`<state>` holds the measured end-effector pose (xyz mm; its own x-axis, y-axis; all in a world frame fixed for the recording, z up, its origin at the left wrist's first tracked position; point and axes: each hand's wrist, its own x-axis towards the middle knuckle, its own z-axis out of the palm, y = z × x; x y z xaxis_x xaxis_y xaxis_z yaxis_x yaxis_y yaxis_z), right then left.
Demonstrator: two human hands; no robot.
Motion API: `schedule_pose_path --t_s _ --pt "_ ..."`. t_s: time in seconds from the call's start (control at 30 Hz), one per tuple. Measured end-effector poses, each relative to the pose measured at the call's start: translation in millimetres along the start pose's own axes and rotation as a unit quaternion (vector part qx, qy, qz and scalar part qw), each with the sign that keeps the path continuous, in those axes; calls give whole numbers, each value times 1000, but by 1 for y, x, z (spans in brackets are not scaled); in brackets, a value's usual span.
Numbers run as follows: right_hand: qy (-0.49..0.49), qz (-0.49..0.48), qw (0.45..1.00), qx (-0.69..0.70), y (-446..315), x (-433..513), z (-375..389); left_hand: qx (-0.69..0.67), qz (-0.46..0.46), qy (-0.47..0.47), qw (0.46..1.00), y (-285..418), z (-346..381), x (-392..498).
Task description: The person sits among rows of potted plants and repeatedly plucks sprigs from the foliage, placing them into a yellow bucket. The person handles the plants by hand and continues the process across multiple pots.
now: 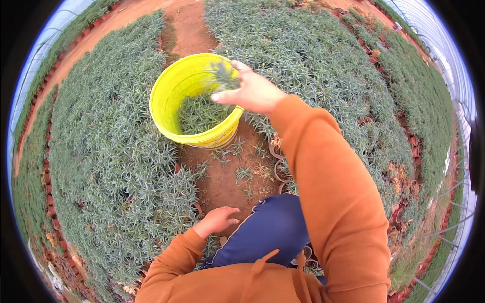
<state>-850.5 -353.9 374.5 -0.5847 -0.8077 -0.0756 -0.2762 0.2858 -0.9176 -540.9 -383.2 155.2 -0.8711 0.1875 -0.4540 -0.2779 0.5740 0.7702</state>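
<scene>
A yellow plastic bucket (163, 94) stands on the dirt path before me, partly filled with leafy green plant cuttings (202, 115). Over its right rim reaches my right hand (254, 87), holding a small bunch of grey-green cuttings (222, 75) between thumb and fingers. That bunch is blurred, and the hand hides part of the rim. My left hand (219, 220) hangs low beside my bent knee, its fingers a little apart and nothing visible in them. Next to it, on the left, are the dense potted plants (125, 163).
Loose cuttings (243, 173) lie scattered on the reddish dirt path (223, 189). Another dense bed of potted plants (303, 57) flanks the path on the right, with plant pots (282, 170) along its edge. Greenhouse walls (443, 41) curve around the outer view.
</scene>
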Motion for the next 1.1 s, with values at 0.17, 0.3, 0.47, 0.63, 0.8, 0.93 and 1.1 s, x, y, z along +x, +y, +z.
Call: schedule_pose_path --t_s 0.17,0.3,0.47,0.63,0.8,0.93,1.1 --pt "95 -202 923 -314 -49 -50 -27 -219 -7 151 964 -15 34 -16" --pt "99 -30 937 -334 -49 -220 -91 -275 49 180 943 -32 20 -28" --pt "217 274 923 -161 -12 -421 -112 -345 82 122 927 -11 1 5" --pt "278 273 919 59 3 -489 -69 -371 89 46 923 4 -11 9" --pt "225 282 932 46 33 -505 -43 -383 85 -19 920 20 -17 21" --pt "202 325 924 5 58 -509 -41 -395 83 -97 910 32 -14 46" --pt "164 320 933 -15 101 -498 -43 -372 94 -230 894 57 -5 115"
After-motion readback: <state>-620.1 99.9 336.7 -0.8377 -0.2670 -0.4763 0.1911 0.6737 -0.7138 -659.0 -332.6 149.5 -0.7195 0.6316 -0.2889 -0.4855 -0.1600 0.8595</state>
